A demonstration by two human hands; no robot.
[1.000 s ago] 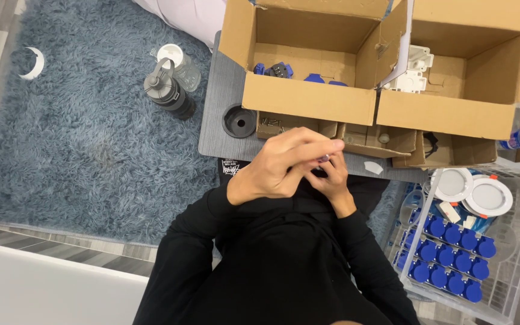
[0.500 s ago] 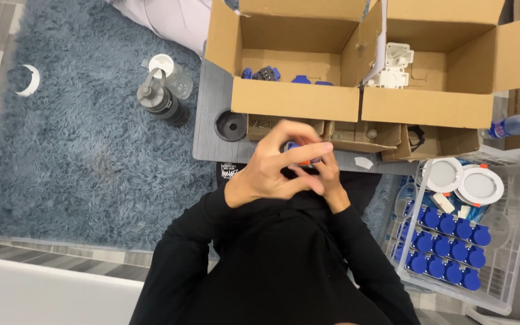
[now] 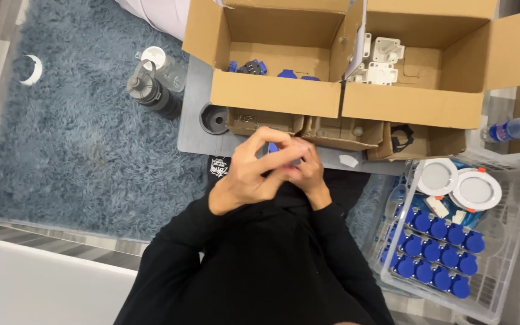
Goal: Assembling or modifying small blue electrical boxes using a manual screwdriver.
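Both hands are up in front of the chest, pressed close together over the near edge of the grey surface [image 3: 195,129]. The left hand [image 3: 249,174] is curled, fingers bent and arched over the top, thumb side tucked in toward the other hand. The right hand [image 3: 309,174] is curled too, its fingers meeting those of the left. Between them sits a small blue piece [image 3: 272,147], only a sliver of it showing above the left fingers; the rest is hidden, so its shape cannot be told. Both hands are closed around that piece, touching each other.

Black sleeves run down from both wrists.

Just beyond the hands, two open cardboard boxes stand side by side on the surface: the left box [image 3: 275,99] has blue and black parts at the bottom, the right box [image 3: 413,105] holds white plastic parts. A black round cup [image 3: 213,118] sits just left of the low trays beneath them. On the blue shaggy rug [image 3: 79,120] lies a dark bottle [image 3: 151,93]. To the right, a clear crate [image 3: 507,259] holds rows of blue caps [image 3: 437,250] and two white round lamps [image 3: 457,183].
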